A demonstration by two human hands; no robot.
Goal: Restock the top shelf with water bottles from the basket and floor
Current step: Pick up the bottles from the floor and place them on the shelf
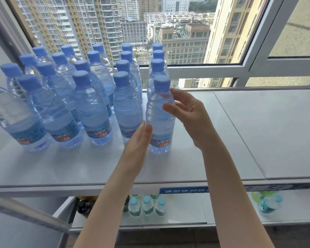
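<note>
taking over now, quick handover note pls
Left hand: open, straight fingers at the lower side of the front-right bottle.
Right hand: open, relaxed fingers at that bottle's shoulder.
Done: standing bottles fill the left part of the top shelf in rows.
Left: the shelf's right part is bare; basket and floor are out of view, so remaining stock is unknown.

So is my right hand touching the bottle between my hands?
Cannot tell. Head view: the right hand overlaps the bottle, but neither contact nor gap shows plainly.
</note>
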